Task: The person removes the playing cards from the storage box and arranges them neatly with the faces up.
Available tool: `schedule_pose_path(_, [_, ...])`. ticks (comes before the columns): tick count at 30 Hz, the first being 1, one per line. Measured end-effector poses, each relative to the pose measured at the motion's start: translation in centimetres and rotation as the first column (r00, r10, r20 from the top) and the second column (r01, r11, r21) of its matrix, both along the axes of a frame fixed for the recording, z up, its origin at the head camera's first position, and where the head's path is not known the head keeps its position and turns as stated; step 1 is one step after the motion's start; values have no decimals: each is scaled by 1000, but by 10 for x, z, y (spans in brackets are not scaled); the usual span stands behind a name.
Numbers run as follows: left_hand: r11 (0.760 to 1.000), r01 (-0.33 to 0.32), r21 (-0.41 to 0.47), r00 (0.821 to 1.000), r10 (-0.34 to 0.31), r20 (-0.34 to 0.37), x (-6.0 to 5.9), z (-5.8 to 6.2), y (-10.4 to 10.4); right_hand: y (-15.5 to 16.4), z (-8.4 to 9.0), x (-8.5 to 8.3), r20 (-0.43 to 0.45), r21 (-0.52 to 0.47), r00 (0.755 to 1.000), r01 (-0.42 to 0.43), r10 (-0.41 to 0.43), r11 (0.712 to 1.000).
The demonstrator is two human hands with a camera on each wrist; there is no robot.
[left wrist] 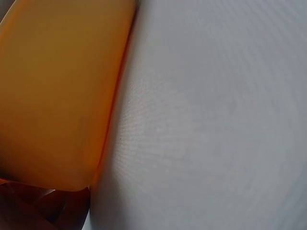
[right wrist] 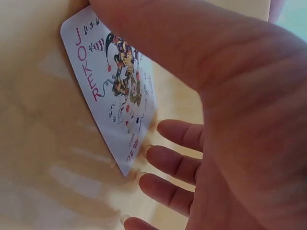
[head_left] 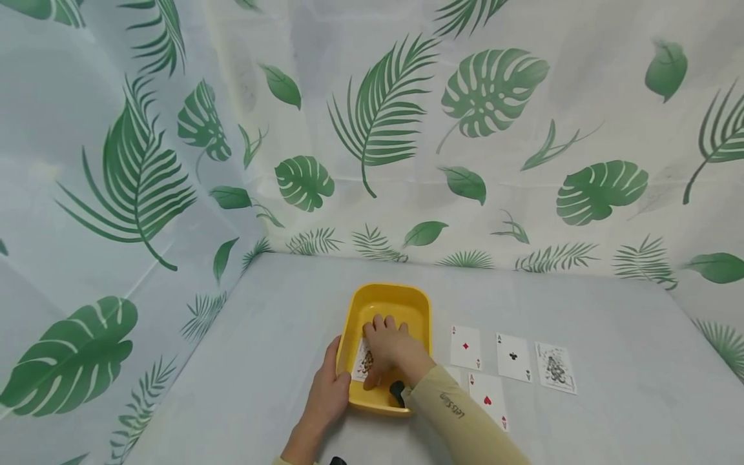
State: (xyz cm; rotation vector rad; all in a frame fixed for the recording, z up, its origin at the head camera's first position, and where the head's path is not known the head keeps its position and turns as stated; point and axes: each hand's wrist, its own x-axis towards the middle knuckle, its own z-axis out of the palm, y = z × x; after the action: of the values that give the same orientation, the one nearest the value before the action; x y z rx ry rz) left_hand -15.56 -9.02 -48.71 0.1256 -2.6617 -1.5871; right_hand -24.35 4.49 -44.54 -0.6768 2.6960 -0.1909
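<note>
Fingers (right wrist: 175,133) of the right hand (head_left: 391,349) were spread slightly apart and reached down into the yellow tray (head_left: 407,298), their tips laid at the edge of a joker card (right wrist: 115,91), with the thumb pressed over the card's upper corner, so the card was pinched between them. The card was seen tilted against the smooth, glossy floor of the tray, near its left wall. The left hand (head_left: 328,395) was curled round the tray's rounded left rim, the thumb laid along the wall. From the left wrist view only the tray's orange-yellow outer wall (left wrist: 57,96) and the finely woven grey tablecloth (left wrist: 216,120) could be made out. Four cards lay flat just right of the tray: an ace of diamonds (head_left: 465,347), an ace of clubs (head_left: 513,356), an ace of hearts (head_left: 487,398) and a second joker (head_left: 555,367). Open cloth was left behind and to the far right, bounded by a leaf-printed curtain (head_left: 383,110).
</note>
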Motion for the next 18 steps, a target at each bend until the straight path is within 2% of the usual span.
schedule_pose_path(12, [1000,-13,3,1000,13,8,1,1,1,-4,2,0,9,45,1000,28,-29,999])
schedule_pose_path(18, [1000,-12,9,1000,12,-14,1,1,2,-6,1,-1,-12,51,1000,14,-14,999])
